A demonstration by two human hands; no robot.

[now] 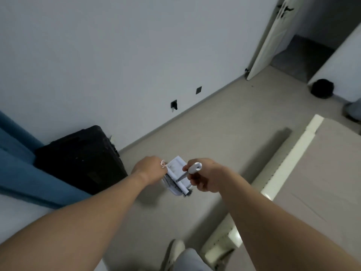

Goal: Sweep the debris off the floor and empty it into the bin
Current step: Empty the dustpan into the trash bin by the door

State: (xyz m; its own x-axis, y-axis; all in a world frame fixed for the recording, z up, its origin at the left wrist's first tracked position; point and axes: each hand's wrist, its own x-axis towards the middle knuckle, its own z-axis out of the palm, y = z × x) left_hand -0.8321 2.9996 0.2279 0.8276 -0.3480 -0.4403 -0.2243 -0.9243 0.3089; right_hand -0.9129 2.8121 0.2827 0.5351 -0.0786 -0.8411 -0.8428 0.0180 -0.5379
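Both arms reach out over the beige floor (224, 122). My left hand (148, 168) grips the top of the dustpan handle (163, 163). Far below stands the white dustpan (175, 166) on the floor. My right hand (205, 175) grips the white broom handle (194, 167), whose grey shaft runs down to the broom head (178, 187) lying across the pan's mouth. A round black bin (322, 88) stands far off at the right wall. No debris is plainly visible on the floor.
A black suitcase (78, 157) stands against the wall at the left, beside blue fabric (21, 169). A bed with a cream frame (289, 153) fills the right side. A white door (269, 38) stands ajar at the back. My shoe (174, 251) shows at the bottom.
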